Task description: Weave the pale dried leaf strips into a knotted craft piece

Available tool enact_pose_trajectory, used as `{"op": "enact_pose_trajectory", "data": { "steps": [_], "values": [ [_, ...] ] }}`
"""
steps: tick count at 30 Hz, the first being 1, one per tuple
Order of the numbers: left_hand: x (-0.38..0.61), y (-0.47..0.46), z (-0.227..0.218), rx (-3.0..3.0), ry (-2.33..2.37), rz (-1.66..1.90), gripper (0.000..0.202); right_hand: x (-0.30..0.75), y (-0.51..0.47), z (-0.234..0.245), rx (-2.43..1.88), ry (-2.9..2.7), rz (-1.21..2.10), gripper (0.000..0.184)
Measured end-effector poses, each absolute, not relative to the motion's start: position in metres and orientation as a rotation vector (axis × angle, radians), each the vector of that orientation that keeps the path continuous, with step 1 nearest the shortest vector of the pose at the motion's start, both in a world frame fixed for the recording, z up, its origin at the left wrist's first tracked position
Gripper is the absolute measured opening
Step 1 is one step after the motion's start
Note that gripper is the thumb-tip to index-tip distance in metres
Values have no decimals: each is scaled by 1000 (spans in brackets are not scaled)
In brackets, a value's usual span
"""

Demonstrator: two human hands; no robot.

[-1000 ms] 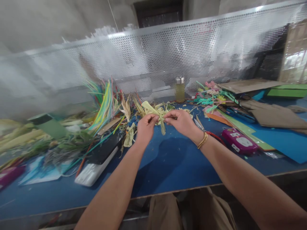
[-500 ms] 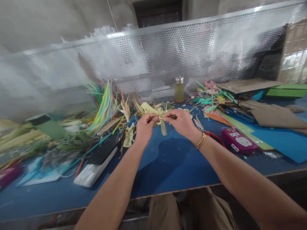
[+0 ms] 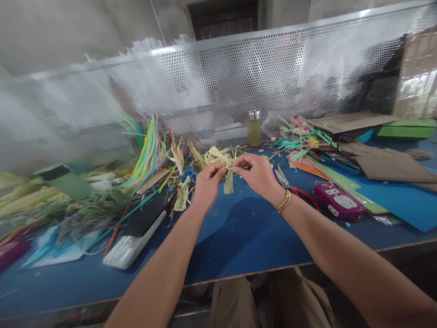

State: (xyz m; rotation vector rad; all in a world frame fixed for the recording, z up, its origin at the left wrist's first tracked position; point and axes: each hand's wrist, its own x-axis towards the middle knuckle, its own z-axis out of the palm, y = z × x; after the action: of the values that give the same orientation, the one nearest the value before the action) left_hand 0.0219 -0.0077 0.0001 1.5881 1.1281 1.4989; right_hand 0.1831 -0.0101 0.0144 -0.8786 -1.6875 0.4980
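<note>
Between my two hands is a pale green corn husk (image 3: 228, 183), bunched at its middle, with one end hanging below my fingers and another strip pointing up and left. My left hand (image 3: 209, 181) pinches it from the left between thumb and forefinger. From the right, my right hand (image 3: 255, 172) pinches the same spot, a gold bracelet (image 3: 284, 202) round its wrist. Behind the hands lies a heap of husk strips (image 3: 215, 156). A loose dried husk piece (image 3: 182, 196) rests just left of my left hand. Scissors (image 3: 282, 179) with red handles lie beside my right wrist.
Colourful pipe cleaners (image 3: 146, 150), a black-and-white device (image 3: 133, 237) and a green cup (image 3: 70, 182) crowd the left. At right are a purple case (image 3: 339, 200), cardboard (image 3: 392, 164) and coloured paper. A jar (image 3: 254, 130) stands before the perforated metal screen (image 3: 225, 86).
The husk's hanging end has turned slightly and looks broader, and its upper strip sits a little differently. Both hands keep their pinch; the view has shifted slightly.
</note>
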Motion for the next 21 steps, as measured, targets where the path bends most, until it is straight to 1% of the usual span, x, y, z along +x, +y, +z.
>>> {"op": "enact_pose_trajectory", "data": {
  "steps": [9,21],
  "values": [
    [27,-13,3,1549,1039,1471,25,183,-12,16,-903,-1699,507,8],
    [28,-16,4,1513,987,1476,21,181,-12,14,-861,-1731,516,5]
  ]
}}
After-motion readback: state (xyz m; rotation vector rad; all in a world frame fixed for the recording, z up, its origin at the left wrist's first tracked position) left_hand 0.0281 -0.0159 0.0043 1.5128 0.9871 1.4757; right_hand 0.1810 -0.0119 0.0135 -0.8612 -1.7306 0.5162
